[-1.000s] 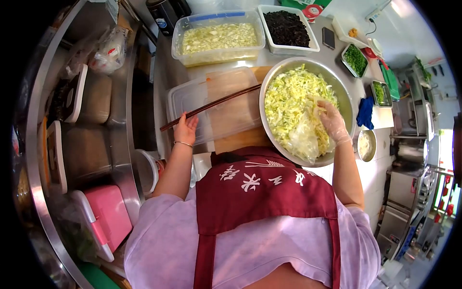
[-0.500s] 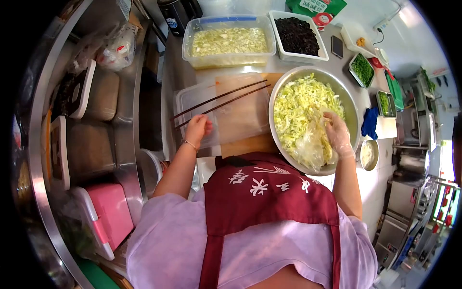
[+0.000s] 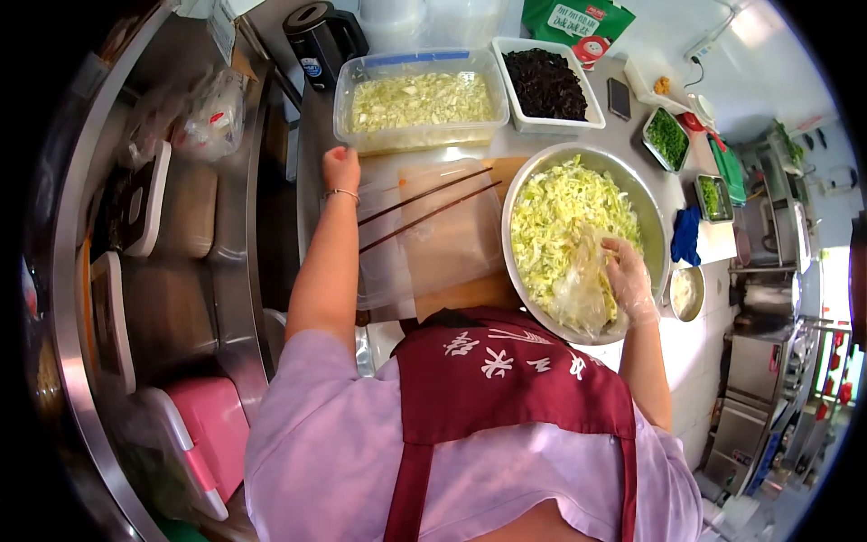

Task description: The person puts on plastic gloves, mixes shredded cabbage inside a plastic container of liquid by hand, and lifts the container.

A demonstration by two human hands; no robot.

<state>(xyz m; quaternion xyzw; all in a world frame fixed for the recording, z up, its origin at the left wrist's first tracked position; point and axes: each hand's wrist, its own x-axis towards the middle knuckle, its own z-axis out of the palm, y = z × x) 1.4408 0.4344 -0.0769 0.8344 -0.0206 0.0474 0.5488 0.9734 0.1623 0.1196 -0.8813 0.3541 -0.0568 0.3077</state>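
Note:
My left hand (image 3: 340, 169), bare with a bracelet at the wrist, is beside the near left corner of a clear plastic tub (image 3: 420, 142) of pale chopped food in liquid. Its fingers are curled, and nothing shows in them. Two long dark chopsticks (image 3: 429, 192) rest across a translucent lid (image 3: 452, 239) to the right of that forearm. My right hand (image 3: 629, 282), in a clear glove, is inside a large steel bowl (image 3: 664, 221) of shredded cabbage (image 3: 573, 212). Its bent fingers grip a crumpled clear plastic bag (image 3: 582, 294) lying on the cabbage.
A white tub of dark shreds (image 3: 545, 86) stands behind the bowl, near a phone (image 3: 619, 99). Trays of chopped greens (image 3: 668, 138), a blue cloth (image 3: 685, 237) and a small steel bowl (image 3: 686, 294) sit at right. A black kettle (image 3: 316, 45) is at back left; shelves are on the left.
My left hand has moved away from the chopsticks, forward and left to the tub's corner. My right hand stays in the bowl at the plastic bag. The view has shifted slightly.

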